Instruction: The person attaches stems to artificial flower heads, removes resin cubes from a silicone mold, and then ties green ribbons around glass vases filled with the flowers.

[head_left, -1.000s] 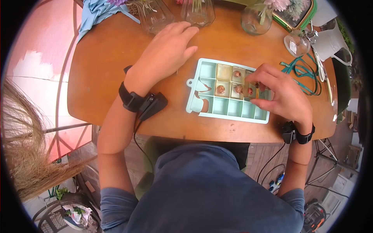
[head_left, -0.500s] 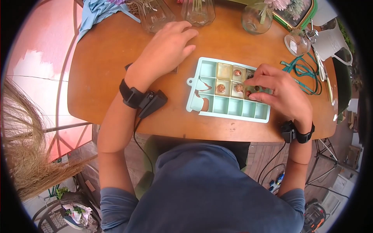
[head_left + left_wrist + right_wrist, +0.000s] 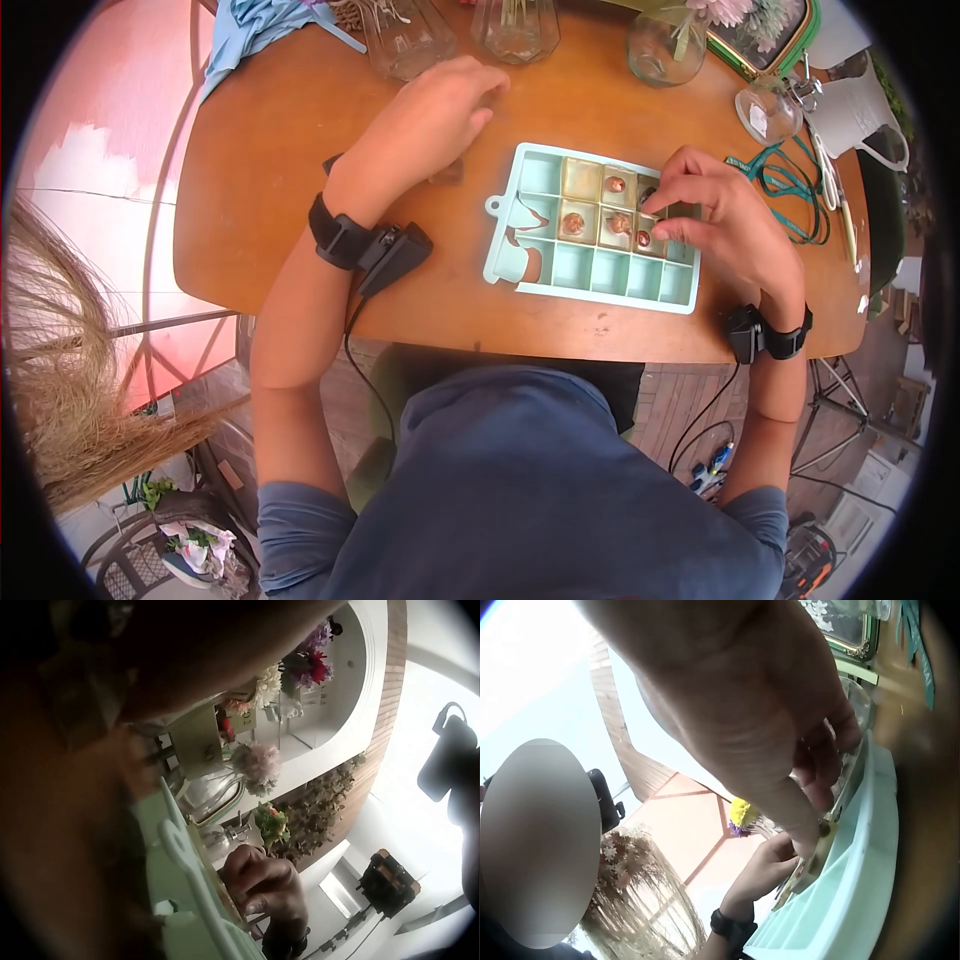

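A mint-green ice-cube tray (image 3: pixel 610 271), torn at its left end, lies on the wooden table. Several small clear yellowish cubes sit in its two back rows, some with a round reddish-brown piece inside, like this cube (image 3: pixel 574 224). My right hand (image 3: pixel 728 212) is over the tray's right side, thumb and curled fingers pinching a small clear cube (image 3: pixel 825 844) at its edges. The fingers partly hide it. My left hand (image 3: pixel 440 108) lies loosely on the table behind and left of the tray, its fingers relaxed and holding nothing.
Glass vases (image 3: pixel 408 45) stand behind my left hand. At the back right are a round glass vase (image 3: pixel 664 55), a green-framed mirror (image 3: pixel 765 55), a glass spray bottle (image 3: pixel 768 112), green ribbon (image 3: pixel 790 205) and a white pitcher (image 3: pixel 850 105). A small brown piece (image 3: pixel 449 173) lies under my left wrist.
My right thumb and fingers have drawn closer together over the tray's right-hand cubes. The left hand has shifted slightly, its fingers curling a little more. The tray appears slightly shifted in view.
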Demonstrator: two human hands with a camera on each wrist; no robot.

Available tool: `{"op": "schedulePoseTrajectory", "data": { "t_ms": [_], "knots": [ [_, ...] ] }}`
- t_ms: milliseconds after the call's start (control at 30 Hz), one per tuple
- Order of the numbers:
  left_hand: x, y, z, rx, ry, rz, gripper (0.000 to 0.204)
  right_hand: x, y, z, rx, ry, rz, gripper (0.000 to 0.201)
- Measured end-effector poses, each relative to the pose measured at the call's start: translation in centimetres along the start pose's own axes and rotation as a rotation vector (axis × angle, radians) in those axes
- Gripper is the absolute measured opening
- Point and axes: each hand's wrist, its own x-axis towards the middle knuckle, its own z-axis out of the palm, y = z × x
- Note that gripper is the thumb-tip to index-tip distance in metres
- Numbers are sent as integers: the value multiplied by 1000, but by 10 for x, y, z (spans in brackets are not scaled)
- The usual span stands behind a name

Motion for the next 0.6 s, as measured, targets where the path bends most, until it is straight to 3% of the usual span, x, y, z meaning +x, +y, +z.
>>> {"op": "schedulePoseTrajectory", "data": {
  "t_ms": [100,200,300,400,533,600],
  "knots": [
    [4,16,-11,-95,38,-52,31,0,-1,2,-25,15,-3,25],
    [8,29,-14,-592,24,-165,38,-1,0,3,9,37,25,29],
    [9,39,-14,-990,-53,-90,48,-2,0,0,-52,27,40,32],
    [5,60,-18,-1193,-183,-100,56,-6,-8,-6,-104,98,-26,35],
    [1,80,-10,-1210,-253,-97,60,-7,-16,5,254,186,-72,42],
    [0,85,1,-1148,-187,-11,55,-5,-16,18,428,168,-95,46]
  ]
}}
